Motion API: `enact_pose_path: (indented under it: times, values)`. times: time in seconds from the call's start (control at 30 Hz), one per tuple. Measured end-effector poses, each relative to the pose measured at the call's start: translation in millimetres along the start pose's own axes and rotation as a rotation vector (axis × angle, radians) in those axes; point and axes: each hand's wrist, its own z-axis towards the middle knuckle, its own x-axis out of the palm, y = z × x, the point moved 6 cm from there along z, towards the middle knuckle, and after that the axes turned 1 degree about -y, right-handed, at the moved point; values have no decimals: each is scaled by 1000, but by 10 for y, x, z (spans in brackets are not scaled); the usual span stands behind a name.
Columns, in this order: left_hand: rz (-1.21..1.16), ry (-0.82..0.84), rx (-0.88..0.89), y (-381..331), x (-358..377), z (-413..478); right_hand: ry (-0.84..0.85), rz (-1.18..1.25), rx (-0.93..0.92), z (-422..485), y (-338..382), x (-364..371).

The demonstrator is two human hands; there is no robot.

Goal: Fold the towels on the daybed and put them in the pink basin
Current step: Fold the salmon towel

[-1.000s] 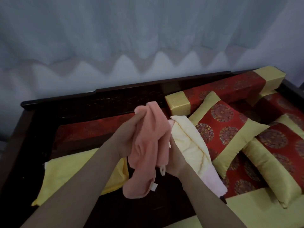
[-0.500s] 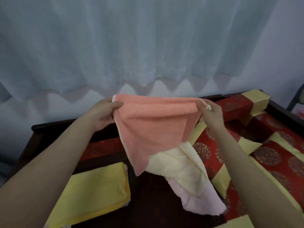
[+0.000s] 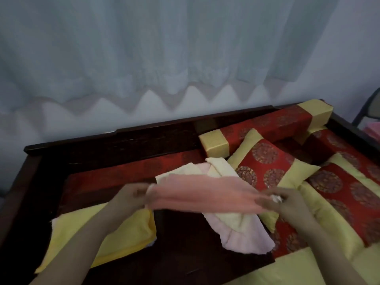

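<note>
— While I hold the salmon towel (image 3: 205,194) stretched level between my hands, tell me what lies around it.

— Your left hand (image 3: 131,197) is pinched tight on its left end and your right hand (image 3: 277,199) on its right end, by a small white tag. Both are blurred, so I cannot make out the separate fingers. The towel is above the daybed (image 3: 123,145), not resting on it.

— And under it?

— A cream and pale pink towel (image 3: 236,229) lies crumpled just beneath, running from behind the salmon one down toward me. The salmon towel hides its middle. Its near end rests on the dark wooden surface.

— To my left?

— A yellow towel (image 3: 115,231), folded flat, under my left forearm, which covers part of it. A sliver of white shows at its right edge.

— And to my right?

— A red and gold cushion (image 3: 267,167) leans just beside the cream towel, touching it. Behind that lies a long red bolster (image 3: 267,126) with gold ends, against the dark back rail. A second cushion (image 3: 337,194) lies further right, under my right forearm.

— The pink basin?

— I only see something pink at the far right edge, past the daybed's arm. I cannot tell what it is.

— Behind everything?

— A pale curtain (image 3: 164,48) with a scalloped hem.
</note>
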Motion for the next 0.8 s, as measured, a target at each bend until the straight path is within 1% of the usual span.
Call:
enact_pose_path:
  times: [0.07, 0.1, 0.17, 0.23, 0.33, 0.37, 0.47, 0.5, 0.53, 0.57, 0.63, 0.7, 0.73, 0.8]
  values:
    - [41, 86, -149, 547, 188, -83, 147, -68, 132, -241, -472, 292]
    - [51, 100, -218, 797, 264, -106, 194, -120, 180, -347, -704, 439]
    - [68, 100, -322, 1230, 391, -102, 254, -197, 262, -476, -1098, 723]
    - [132, 95, -376, 1528, 487, -22, 266, -218, 315, -523, -1390, 965]
    - [357, 102, -328, 1727, 608, 199, 247, -222, 364, -447, -1606, 1166]
    - [439, 134, -301, 1744, 645, 271, 264, -240, 371, -391, -1654, 1193]
    - [561, 296, -252, 1643, 762, 472, 447, -360, 378, -211, -1731, 1220]
    - [591, 325, -232, 1559, 764, 549, 462, -403, 369, -115, -1716, 1175]
    - [634, 319, -183, 1465, 747, 675, 429, -422, 352, 17, -1693, 1112]
    - [671, 277, -129, 1365, 715, 812, 350, -438, 316, 169, -1646, 1035]
    - [689, 128, -52, 1184, 617, 1154, 177, -468, 196, 539, -1496, 925]
    - [673, -33, 26, 1099, 537, 1515, 52, -460, 138, 923, -1413, 898]
    - [671, -76, 39, 1108, 525, 1670, 13, -459, 131, 1101, -1416, 920]
    - [717, -51, 24, 1214, 567, 1913, -13, -495, 125, 1389, -1516, 1026]
